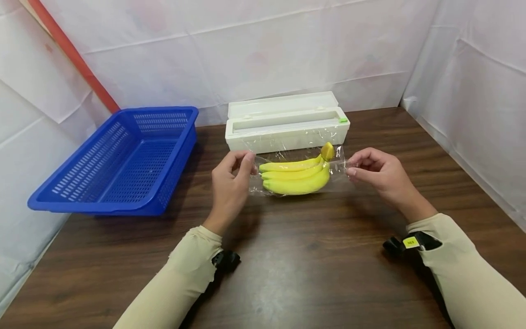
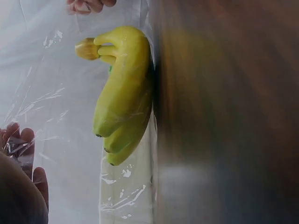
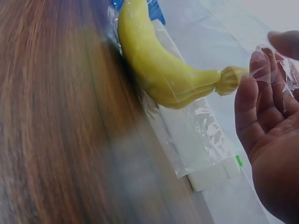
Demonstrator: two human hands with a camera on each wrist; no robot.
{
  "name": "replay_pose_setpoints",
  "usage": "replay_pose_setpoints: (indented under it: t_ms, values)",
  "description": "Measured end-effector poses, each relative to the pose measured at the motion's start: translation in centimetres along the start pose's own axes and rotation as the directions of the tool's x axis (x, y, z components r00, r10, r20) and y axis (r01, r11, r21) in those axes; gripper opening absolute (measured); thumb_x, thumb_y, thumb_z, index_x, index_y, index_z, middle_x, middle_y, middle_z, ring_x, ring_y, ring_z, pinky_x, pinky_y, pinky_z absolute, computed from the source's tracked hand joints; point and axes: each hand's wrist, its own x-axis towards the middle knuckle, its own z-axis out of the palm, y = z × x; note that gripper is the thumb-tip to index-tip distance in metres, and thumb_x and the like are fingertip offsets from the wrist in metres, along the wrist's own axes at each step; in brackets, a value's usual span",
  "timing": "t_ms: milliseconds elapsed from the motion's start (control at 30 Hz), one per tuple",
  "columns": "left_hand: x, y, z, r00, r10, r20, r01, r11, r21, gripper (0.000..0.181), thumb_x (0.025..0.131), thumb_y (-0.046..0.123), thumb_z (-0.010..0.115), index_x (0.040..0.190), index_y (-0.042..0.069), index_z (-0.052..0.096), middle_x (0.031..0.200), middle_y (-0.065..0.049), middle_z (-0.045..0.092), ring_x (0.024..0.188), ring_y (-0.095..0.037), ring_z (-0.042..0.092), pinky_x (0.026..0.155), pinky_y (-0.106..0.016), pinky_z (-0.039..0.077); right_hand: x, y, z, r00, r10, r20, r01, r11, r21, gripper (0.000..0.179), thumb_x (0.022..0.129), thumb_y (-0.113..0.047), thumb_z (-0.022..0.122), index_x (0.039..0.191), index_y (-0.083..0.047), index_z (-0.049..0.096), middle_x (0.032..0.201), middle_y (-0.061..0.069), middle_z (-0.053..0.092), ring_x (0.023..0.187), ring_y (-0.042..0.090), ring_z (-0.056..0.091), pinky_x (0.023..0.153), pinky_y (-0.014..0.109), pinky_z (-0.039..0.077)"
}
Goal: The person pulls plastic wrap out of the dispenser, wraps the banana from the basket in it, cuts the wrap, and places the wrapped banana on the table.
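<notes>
Bananas [image 1: 296,177] in clear plastic [image 1: 339,170] are in front of a white box [image 1: 283,105]; from the left come a blue basket [image 1: 96,208], the left hand [image 1: 231,180] pinching one edge of the plastic, the bananas, and the right hand [image 1: 382,174] pinching the opposite edge.

Beige sleeves [image 1: 176,278] carry black wrist devices [image 1: 228,261], one with a yellow label [image 1: 410,242].

The head view is bright, with pale glare towards the near edge of the tabletop [image 1: 320,256]. Both wrist views look dimmer, the tabletop blurred; plastic film [image 1: 340,170] catches sharp white glints.
</notes>
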Motion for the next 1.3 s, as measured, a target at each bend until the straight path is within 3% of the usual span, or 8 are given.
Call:
replay_pose_setpoints:
  t_ms: [200,500,800,967,1200,1300]
  values:
    - [0.2,-0.6,0.5,0.999,-0.017,-0.038,0.015,0.998,-0.061,0.018,0.102,0.016,0.061,0.100,-0.001,0.066,0.074,-0.011,0.063,0.063,-0.020,0.062,0.060,-0.029,0.055,0.1,0.1,0.1,0.999,-0.033,-0.003,0.033,0.999,0.038,0.012,0.089,0.010,0.069,0.099,0.009,0.062,0.087,0.008,0.067,0.071,0.015,0.064,0.064,0.026,0.058]
    - [0.2,-1.3,0.6,1.000,0.004,-0.019,-0.006,0.996,-0.087,0.025,0.104,0.022,0.058,0.099,-0.002,0.062,0.074,-0.009,0.062,0.058,-0.019,0.059,0.056,-0.029,0.054,0.1,-0.2,0.0,0.999,-0.027,-0.030,0.032,0.980,0.197,0.004,0.095,0.009,0.062,0.095,0.013,0.061,0.083,0.012,0.065,0.070,0.018,0.063,0.065,0.028,0.058]
    - [0.1,-1.5,0.4,1.000,-0.006,0.003,0.006,0.997,-0.075,0.026,0.104,0.026,0.057,0.100,0.001,0.063,0.069,-0.010,0.062,0.053,-0.020,0.057,0.050,-0.028,0.051,0.1,0.1,0.3,0.997,-0.051,-0.054,0.061,0.975,0.216,0.010,0.099,0.002,0.058,0.098,0.011,0.058,0.078,0.014,0.064,0.067,0.017,0.063,0.063,0.027,0.058]
    - [0.0,-1.4,0.5,1.000,-0.013,0.015,0.014,0.996,-0.086,0.022,0.105,0.025,0.055,0.101,0.004,0.062,0.068,-0.016,0.061,0.051,-0.022,0.057,0.049,-0.027,0.051,0.2,0.3,0.4,0.992,-0.082,-0.091,0.101,0.969,0.226,0.006,0.099,0.005,0.057,0.099,0.010,0.058,0.077,0.014,0.064,0.066,0.017,0.064,0.062,0.026,0.058]
    - [0.1,-1.5,0.4,0.998,-0.067,-0.007,0.066,0.991,-0.117,0.025,0.107,0.025,0.050,0.102,0.002,0.056,0.060,-0.015,0.057,0.043,-0.020,0.056,0.042,-0.034,0.052,0.2,0.5,0.8,0.976,-0.110,-0.185,0.150,0.965,0.215,0.005,0.097,0.005,0.060,0.098,0.010,0.060,0.075,0.014,0.066,0.063,0.017,0.065,0.059,0.026,0.057]
    - [0.1,-1.5,0.2,0.995,-0.093,0.024,0.096,0.989,-0.117,0.025,0.106,0.026,0.052,0.102,0.003,0.058,0.059,-0.013,0.057,0.043,-0.020,0.056,0.043,-0.036,0.053,0.2,0.5,0.9,0.973,-0.121,-0.194,0.163,0.963,0.213,0.008,0.097,0.004,0.060,0.097,0.012,0.059,0.074,0.014,0.066,0.063,0.017,0.064,0.058,0.026,0.057]
